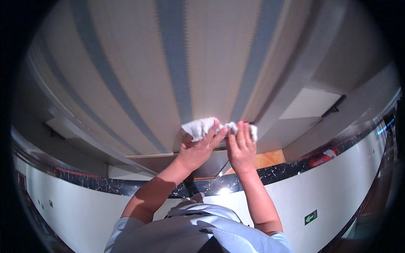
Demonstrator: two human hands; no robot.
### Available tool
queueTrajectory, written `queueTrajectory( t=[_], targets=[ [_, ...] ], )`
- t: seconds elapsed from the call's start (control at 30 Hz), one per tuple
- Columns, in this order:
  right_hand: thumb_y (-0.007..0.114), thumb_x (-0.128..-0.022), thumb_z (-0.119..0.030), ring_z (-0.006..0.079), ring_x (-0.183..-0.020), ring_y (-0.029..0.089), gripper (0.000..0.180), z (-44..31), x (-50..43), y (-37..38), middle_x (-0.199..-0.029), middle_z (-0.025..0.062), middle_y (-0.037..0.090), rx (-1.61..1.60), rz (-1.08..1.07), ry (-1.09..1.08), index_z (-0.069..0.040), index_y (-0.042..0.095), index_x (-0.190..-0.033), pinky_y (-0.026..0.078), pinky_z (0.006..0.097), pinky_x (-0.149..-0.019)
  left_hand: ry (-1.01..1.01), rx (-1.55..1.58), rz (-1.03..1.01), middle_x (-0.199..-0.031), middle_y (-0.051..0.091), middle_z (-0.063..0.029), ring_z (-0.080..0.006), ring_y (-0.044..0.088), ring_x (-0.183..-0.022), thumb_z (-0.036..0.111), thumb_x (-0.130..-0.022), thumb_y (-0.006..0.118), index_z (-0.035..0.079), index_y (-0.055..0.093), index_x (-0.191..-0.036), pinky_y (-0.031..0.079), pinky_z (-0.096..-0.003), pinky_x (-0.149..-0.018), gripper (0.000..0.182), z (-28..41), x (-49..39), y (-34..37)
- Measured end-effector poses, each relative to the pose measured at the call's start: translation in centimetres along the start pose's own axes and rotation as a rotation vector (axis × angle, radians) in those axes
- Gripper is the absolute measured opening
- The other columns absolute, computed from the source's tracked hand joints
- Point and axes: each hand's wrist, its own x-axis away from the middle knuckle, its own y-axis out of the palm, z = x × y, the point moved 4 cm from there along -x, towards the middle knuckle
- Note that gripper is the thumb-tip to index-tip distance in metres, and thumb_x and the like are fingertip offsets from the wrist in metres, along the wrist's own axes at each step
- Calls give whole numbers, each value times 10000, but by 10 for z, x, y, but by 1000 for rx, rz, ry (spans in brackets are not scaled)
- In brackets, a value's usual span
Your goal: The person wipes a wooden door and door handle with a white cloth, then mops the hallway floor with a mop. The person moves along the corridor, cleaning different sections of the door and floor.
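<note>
A crumpled white cloth (pixel 201 128) lies bunched between my two hands and a wall with blue and beige vertical stripes (pixel 210 69). My left hand (pixel 197 151) holds the cloth's left part, its thumb tucked behind it and its fingers pointing up and to the right. Close beside it, my right hand (pixel 242 151) presses the right part of the same cloth, fingers straight and pointing up. The cloth sits low on the striped surface, near its bottom edge. Part of it is hidden behind my fingers.
Black veined marble edging (pixel 272 173) borders the white floor (pixel 278 196) below the wall. A green arrow sign (pixel 310 217) lies on the floor at right. A red object (pixel 322 157) rests by the edging. Grey frames (pixel 311 63) flank the wall.
</note>
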Motion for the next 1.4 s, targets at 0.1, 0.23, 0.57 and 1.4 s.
queueTrajectory(
  t=[0.1,0.23,0.57,1.4],
  targets=[
    [657,-889,-138,189,-1314,562,296,13,41,3,-1428,31,599,-39,-34,-56,-109,726,-1176,380,387,-1142,93,364,-8,-1555,462,-47,-280,442,-1364,153,-855,624,203,542,-1449,447,-365,-1055,602,27,19,10],
    [718,-838,-68,183,-1195,635,258,28,60,-13,-1314,20,663,-401,-17,53,-70,751,-1093,534,371,-959,197,606,-181,-1417,595,-37,-222,645,-1106,89,-846,572,119,584,-1406,521,-349,-971,561,40,18,8],
    [621,-933,-4,358,-1335,491,443,84,-85,-118,-1547,233,408,-315,433,281,-32,600,-1375,412,413,-1102,45,723,615,-1514,498,-88,-352,524,-1321,97,-879,650,153,716,-1251,443,-471,-1082,382,-12,-193,-95],
    [479,-994,-90,519,-1437,298,792,57,147,49,-1593,392,104,-639,-394,641,30,-49,-1572,362,485,-1148,153,430,-247,-1253,613,49,-137,536,-1235,266,-880,592,225,668,-1198,359,-356,-1092,329,145,-10,21]
  ],
)
